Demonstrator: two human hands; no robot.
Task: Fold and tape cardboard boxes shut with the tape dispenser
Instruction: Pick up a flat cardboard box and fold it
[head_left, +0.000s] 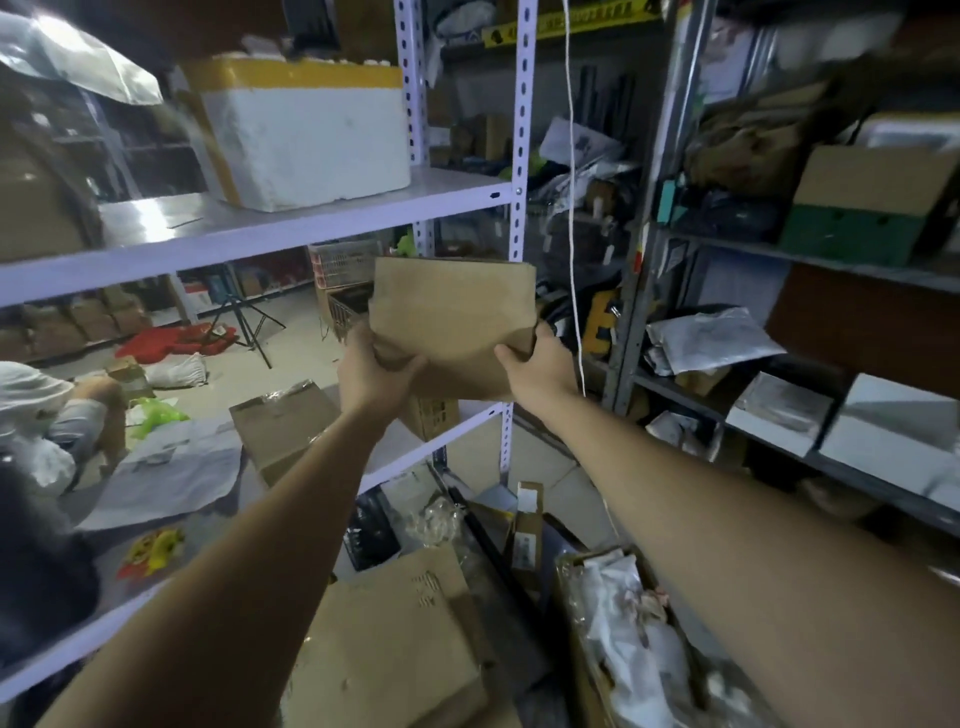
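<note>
You hold a flattened cardboard box (454, 312) out in front of the white shelving rack (514, 223), your left hand (371, 371) and right hand (540, 371) gripping its lower corners. Another cardboard box (283, 428) sits on the shelf just below.

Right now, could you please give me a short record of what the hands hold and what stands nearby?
held: cardboard, looks flat, raised in front of the rack
left: left hand grips its lower left corner
right: right hand grips its lower right corner
behind: white rack, with a foam box on its upper shelf
tape dispenser: not seen
</note>
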